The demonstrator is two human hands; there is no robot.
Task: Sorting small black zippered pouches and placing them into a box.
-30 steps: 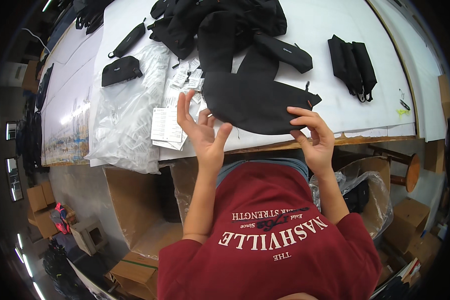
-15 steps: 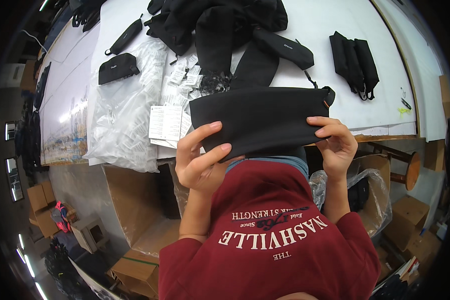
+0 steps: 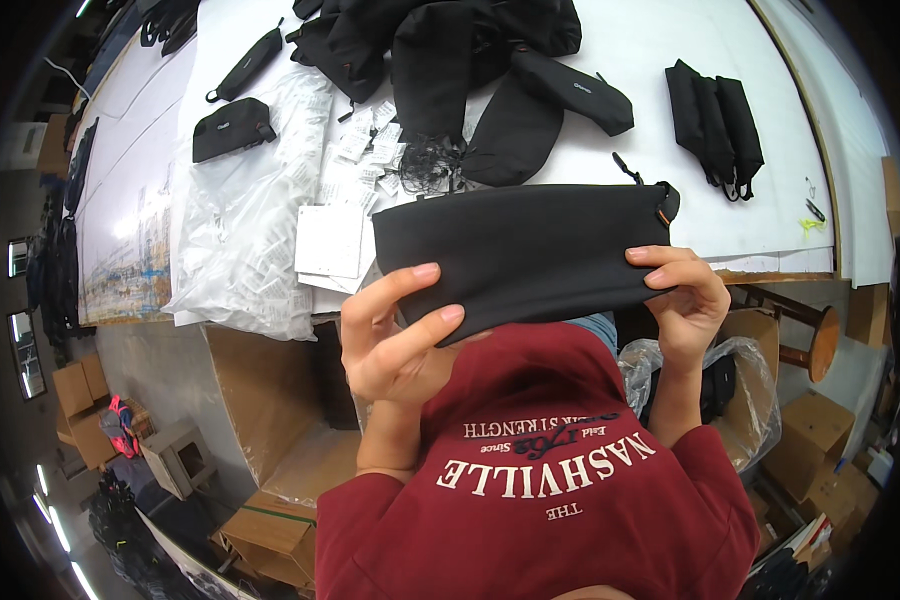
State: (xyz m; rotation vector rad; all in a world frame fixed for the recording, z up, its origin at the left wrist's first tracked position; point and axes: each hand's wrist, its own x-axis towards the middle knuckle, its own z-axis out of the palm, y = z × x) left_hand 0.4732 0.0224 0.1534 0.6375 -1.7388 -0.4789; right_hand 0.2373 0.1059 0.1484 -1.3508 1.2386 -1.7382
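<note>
A flat black fabric pouch (image 3: 530, 255) is stretched out between my two hands, over the table's front edge. It has a small loop with an orange accent at its upper right corner and a zipper pull beside that. My left hand (image 3: 395, 335) grips the pouch's lower left end, fingers in front. My right hand (image 3: 685, 295) pinches its right end. Just beyond the pouch lie a tangle of thin black strings (image 3: 430, 165) and loose white tags (image 3: 375, 145). A stack of white printed cards (image 3: 328, 242) sits near my left hand.
More black pouches (image 3: 440, 70) are heaped at the table's far middle; several (image 3: 715, 130) lie at the right. A clear plastic bag of tags (image 3: 250, 240) covers the left front. Below the edge stand cardboard boxes (image 3: 260, 400) and a plastic-lined carton (image 3: 760, 400); a wooden stool (image 3: 823, 343) is right.
The pouch has come slightly lower and tilted, showing more of its face. Both hands have shifted a little outward and down, still holding its ends.
</note>
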